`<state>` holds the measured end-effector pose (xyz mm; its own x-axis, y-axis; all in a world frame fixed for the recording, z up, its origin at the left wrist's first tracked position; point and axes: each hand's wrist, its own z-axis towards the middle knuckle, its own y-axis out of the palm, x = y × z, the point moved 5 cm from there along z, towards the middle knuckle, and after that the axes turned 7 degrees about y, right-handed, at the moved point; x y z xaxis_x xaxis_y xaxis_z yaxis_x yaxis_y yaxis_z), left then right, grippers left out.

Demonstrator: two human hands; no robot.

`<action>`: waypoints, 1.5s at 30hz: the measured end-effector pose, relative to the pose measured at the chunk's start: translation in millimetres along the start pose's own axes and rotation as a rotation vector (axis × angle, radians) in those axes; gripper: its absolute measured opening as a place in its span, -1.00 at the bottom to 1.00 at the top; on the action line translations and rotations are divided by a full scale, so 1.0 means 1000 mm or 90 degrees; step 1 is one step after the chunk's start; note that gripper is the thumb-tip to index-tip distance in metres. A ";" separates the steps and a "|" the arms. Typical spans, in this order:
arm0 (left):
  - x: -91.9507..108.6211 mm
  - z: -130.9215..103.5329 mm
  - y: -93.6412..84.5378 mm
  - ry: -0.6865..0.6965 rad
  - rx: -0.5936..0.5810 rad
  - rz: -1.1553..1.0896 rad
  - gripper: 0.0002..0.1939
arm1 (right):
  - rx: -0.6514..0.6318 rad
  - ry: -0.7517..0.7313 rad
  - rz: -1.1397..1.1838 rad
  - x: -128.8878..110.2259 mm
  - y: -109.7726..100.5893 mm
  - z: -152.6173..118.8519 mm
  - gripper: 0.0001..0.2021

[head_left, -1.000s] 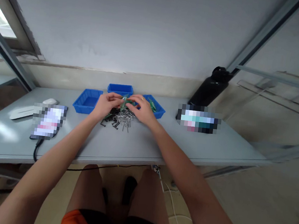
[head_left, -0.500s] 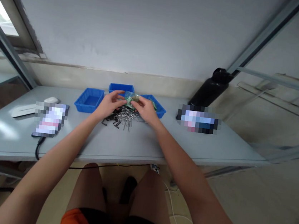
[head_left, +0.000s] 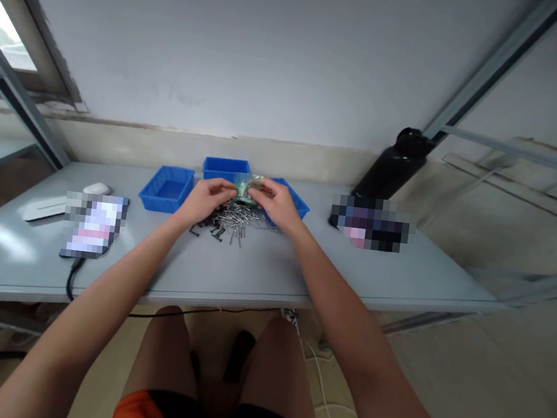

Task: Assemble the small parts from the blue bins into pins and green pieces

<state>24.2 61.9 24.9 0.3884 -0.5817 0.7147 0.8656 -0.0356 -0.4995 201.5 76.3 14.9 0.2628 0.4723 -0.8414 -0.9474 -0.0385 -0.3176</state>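
Observation:
A small clear plastic bag (head_left: 244, 189) with green contents is held up between both hands over the table. My left hand (head_left: 206, 199) pinches its left side between thumb and fingers. On the other side, my right hand (head_left: 276, 203) grips the bag's right edge the same way. Just below lies a heap of loose metal screws (head_left: 238, 216), silvery in the middle, with dark screws (head_left: 216, 231) at its left front. What exactly the bag contains is too small to make out.
Blue bins stand at the left (head_left: 166, 188), at the back (head_left: 225, 168) and, partly behind my right hand, at the right (head_left: 294, 197). A phone (head_left: 94, 227) on a cable and a white case (head_left: 96, 188) lie left. Farther right are a black bottle (head_left: 392, 167) and another blurred-out device (head_left: 371, 229).
My left fingers have closed in on the bag's left side and sit slightly lower. The bag has shifted a little in my hands. The heap of screws looks the same.

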 end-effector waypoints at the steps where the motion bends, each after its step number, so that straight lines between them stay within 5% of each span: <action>1: -0.002 0.000 -0.003 0.013 0.007 0.048 -0.75 | 0.040 -0.022 -0.047 -0.001 -0.010 0.001 -0.77; 6: -0.008 -0.002 -0.019 0.084 0.002 0.373 -0.67 | 0.301 -0.009 -0.334 0.014 -0.070 0.004 -0.78; 12: -0.010 -0.003 -0.025 0.059 -0.056 0.558 -0.61 | 0.093 0.164 -0.513 0.044 -0.059 0.003 -0.74; 19: -0.025 -0.006 -0.021 0.009 -0.209 0.640 -0.66 | 0.173 0.100 -0.464 0.033 -0.053 0.003 -0.73; 23: -0.017 -0.008 -0.024 -0.020 -0.310 0.620 -0.71 | 0.212 0.022 -0.385 0.023 -0.050 0.005 -0.78; 31: -0.006 -0.021 -0.028 -0.215 -0.406 0.622 -0.62 | 0.154 -0.019 -0.308 0.012 -0.028 0.005 -0.82; 38: -0.019 -0.014 -0.025 -0.074 -0.290 0.655 -0.75 | 0.094 -0.004 -0.284 0.012 -0.018 0.004 -0.81; 45: 0.007 -0.006 -0.027 0.050 -0.084 0.548 -0.75 | 0.071 -0.013 -0.240 0.004 -0.011 -0.001 -0.80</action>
<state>2.0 54.0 40.4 0.8630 -0.5044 0.0299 0.2365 0.3508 -0.9061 212.9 77.6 15.0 0.5935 0.4525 -0.6656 -0.7996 0.2369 -0.5519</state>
